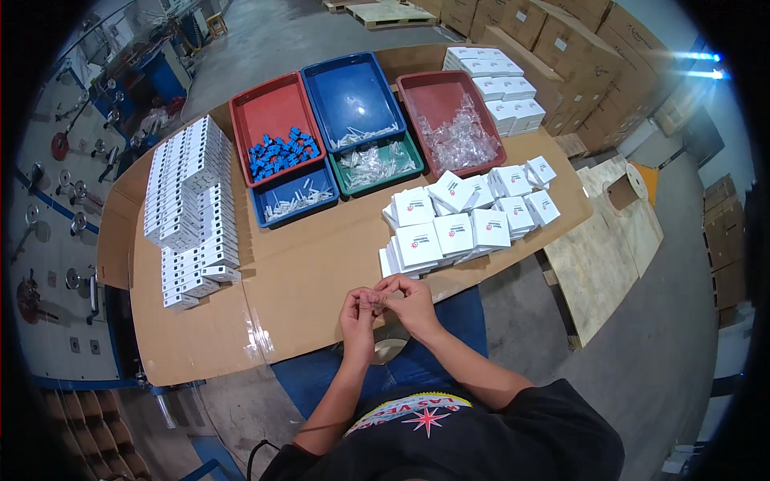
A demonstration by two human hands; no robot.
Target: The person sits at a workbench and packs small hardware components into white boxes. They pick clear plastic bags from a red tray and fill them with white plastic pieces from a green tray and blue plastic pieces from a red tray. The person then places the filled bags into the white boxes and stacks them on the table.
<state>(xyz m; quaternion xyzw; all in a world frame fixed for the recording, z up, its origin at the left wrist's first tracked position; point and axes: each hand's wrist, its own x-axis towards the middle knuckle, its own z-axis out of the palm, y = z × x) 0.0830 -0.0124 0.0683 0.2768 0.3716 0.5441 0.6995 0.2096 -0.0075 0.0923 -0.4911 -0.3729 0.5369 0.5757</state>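
Observation:
My left hand (358, 319) and my right hand (412, 306) meet at the table's near edge, fingertips pinched together. Whatever lies between the fingers, if anything, is too small or hidden to make out. Just beyond my right hand are heaped flat white boxes (419, 244) with small printing on top. Farther off stand plastic trays: a red tray (269, 108) with blue plastic parts (281, 154), and a small blue tray (261, 210) with white pieces (298, 202). A green tray (358, 191) holds small clear-and-white pieces (377, 166).
At left are stacked white boxes with dark square marks (186, 192). A large blue tray (349, 88) and a second red tray (437, 84) with clear plastic pieces (459, 136) stand at the back. More white boxes (499, 84) fill the far right corner of the cardboard-covered table (309, 280).

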